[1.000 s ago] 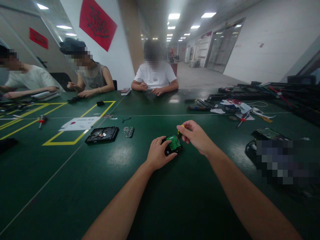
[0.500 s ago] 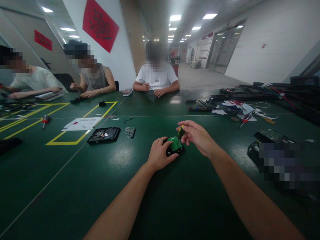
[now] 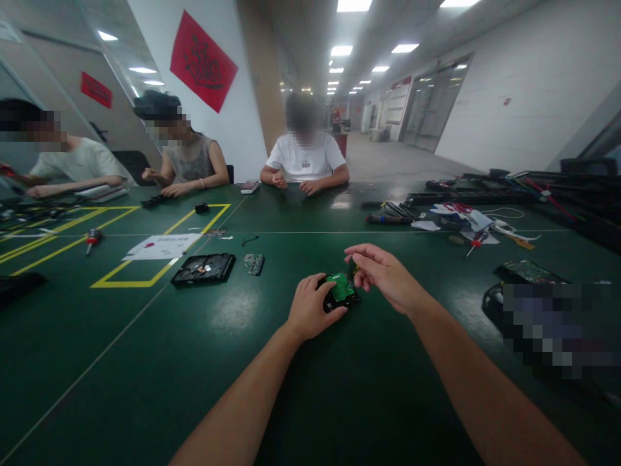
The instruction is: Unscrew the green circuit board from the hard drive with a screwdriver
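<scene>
Black drive [image 3: 334, 303] topped by a green board [image 3: 343, 285] lies on the table [image 3: 233, 369], the left hand [image 3: 310, 309] clasping its edges; the right hand [image 3: 383, 275] pinches a dark-and-yellow tool [image 3: 354, 267]. Leftward, an open black casing [image 3: 218, 266] holds small pale pieces [image 3: 207, 268].

Green table [image 3: 194, 362] | white walls [image 3: 524, 84] | grey floor [image 3: 383, 158] | lit ceiling panels [image 3: 405, 48]
</scene>
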The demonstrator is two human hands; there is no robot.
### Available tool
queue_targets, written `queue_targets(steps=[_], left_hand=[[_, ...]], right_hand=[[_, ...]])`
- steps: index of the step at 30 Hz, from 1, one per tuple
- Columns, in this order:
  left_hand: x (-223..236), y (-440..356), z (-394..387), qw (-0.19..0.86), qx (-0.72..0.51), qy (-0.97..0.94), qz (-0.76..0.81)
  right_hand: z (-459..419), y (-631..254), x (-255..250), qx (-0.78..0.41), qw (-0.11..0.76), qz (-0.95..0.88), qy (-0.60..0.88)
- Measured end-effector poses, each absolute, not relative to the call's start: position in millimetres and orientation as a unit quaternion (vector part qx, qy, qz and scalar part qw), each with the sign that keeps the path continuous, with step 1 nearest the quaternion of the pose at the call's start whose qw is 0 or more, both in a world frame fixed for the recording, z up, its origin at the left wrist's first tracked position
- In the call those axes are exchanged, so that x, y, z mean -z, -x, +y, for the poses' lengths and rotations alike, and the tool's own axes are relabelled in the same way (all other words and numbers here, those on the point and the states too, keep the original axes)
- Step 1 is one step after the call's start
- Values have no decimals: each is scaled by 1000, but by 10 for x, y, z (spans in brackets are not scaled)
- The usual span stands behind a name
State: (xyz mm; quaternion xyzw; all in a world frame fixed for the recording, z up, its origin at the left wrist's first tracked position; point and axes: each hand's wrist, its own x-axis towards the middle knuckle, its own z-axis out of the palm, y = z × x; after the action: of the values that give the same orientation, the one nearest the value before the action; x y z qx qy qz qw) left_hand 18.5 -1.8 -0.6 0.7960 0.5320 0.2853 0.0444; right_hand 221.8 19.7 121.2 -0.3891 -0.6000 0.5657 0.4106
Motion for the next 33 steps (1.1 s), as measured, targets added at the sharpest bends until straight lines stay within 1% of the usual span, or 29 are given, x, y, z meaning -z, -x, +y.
queue_targets(steps=[3, 5, 11, 15, 21, 27, 33], left_hand=[[10, -182, -15, 44, -285, -795, 533], [9, -182, -14, 41, -285, -796, 533], [-14, -182, -25, 46, -278, -797, 534], [-7, -185, -23, 45, -281, -796, 535], [33, -185, -6, 52, -289, -793, 534], [26, -185, -12, 53, -290, -792, 535], [8, -184, -15, 53, -288, -792, 536]], right_hand=[[176, -2188, -1231, -588, 437, -554, 396], [169, -2170, -1235, -591, 439, -547, 398], [202, -2197, -1194, -541, 417, -605, 410], [211, -2231, -1199, -531, 398, -628, 406], [177, -2181, -1232, -523, 437, -600, 419], [196, -2191, -1198, -501, 423, -631, 414], [223, -2232, -1197, -496, 429, -627, 419]])
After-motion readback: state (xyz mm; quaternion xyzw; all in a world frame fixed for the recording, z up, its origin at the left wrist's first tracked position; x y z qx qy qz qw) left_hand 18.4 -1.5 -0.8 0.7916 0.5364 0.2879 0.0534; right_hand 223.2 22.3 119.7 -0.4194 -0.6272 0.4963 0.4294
